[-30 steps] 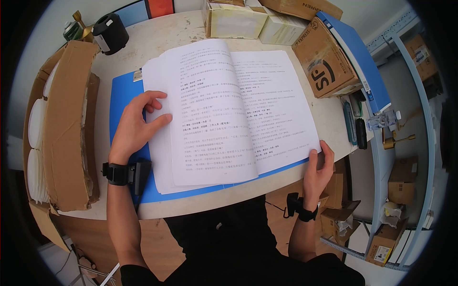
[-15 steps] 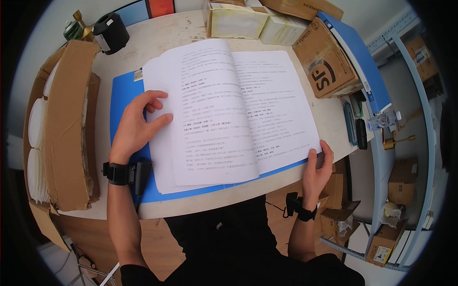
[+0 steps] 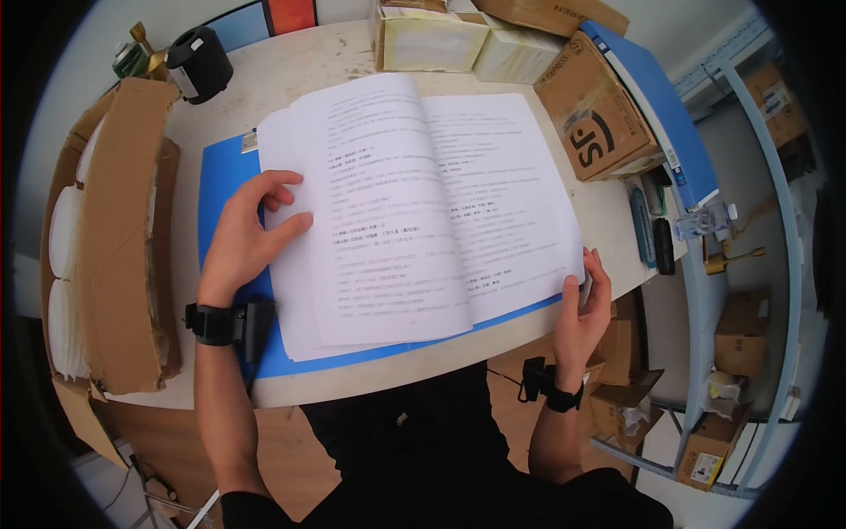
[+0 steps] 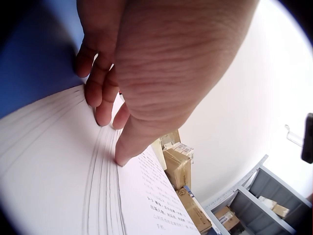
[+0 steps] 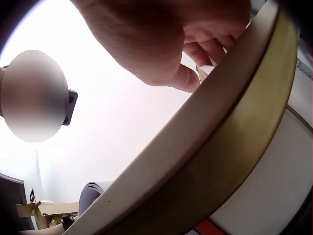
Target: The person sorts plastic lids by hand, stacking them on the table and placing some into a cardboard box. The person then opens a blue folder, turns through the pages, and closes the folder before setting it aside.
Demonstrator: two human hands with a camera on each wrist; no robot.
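Observation:
A thick stack of printed pages (image 3: 388,256) lies spread like an open book on a blue folder (image 3: 220,189), the left leaves bulging upward. At the stack's left edge rests my left hand (image 3: 251,234), fingers loosely bent. In the left wrist view its thumb (image 4: 128,147) touches the top page near the edge, while the other fingertips (image 4: 103,115) lie against the layered page edges. My right hand (image 3: 584,317) rests at the lower right page corner, by the table's edge. In the right wrist view, the thumb (image 5: 186,78) touches the table rim and the fingers curve loosely beyond it.
A cardboard box with white round items (image 3: 66,229) stands left on the table (image 3: 291,62). Behind are a black cylinder (image 3: 201,66) and pale boxes (image 3: 432,40). At right sit a brown carton (image 3: 599,110), a blue binder (image 3: 656,115) and a utility knife (image 3: 641,229).
The whole head view has shifted slightly to the left. Both hands keep their places at the pages, and the stack lies as before.

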